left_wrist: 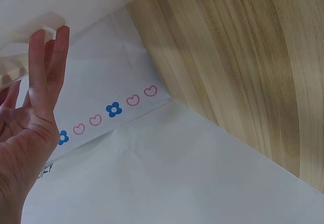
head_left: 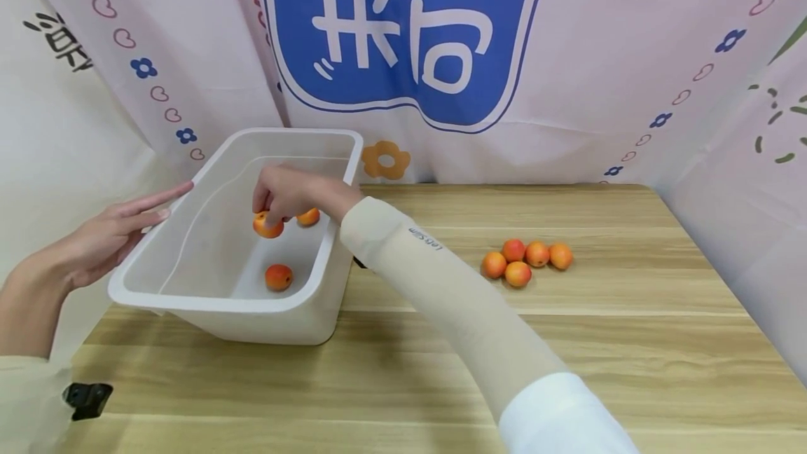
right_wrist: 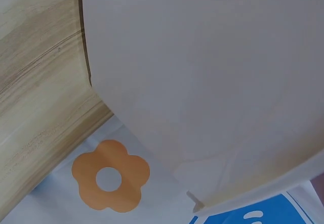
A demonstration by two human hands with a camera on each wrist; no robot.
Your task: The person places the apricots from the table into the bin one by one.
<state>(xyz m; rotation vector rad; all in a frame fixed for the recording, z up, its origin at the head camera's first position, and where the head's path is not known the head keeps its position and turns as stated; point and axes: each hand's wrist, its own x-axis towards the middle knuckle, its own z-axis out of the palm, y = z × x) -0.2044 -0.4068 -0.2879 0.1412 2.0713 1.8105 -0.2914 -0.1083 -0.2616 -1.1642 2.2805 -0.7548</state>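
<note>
A white plastic bin (head_left: 208, 305) stands on the left of the table. Over its inside, my right hand (head_left: 286, 191) pinches an orange-red apricot (head_left: 267, 228) between thumb and fingers. Two more apricots lie on the bin floor, one apricot (head_left: 278, 277) towards the front and another apricot (head_left: 308, 217) partly behind the hand. With fingers straight, my left hand (head_left: 113, 237) touches the bin's left rim. The left wrist view shows the same left hand (left_wrist: 38, 97) against the bin's outer side. In the right wrist view the bin wall (right_wrist: 202, 82) hides nearly all of the right hand.
Several apricots (head_left: 518, 274) sit in a cluster on the wooden table (head_left: 618, 342), right of the bin. A printed cloth (head_left: 599, 54) hangs along the back and sides of the table. My right forearm (head_left: 454, 293) reaches across the bin's right rim.
</note>
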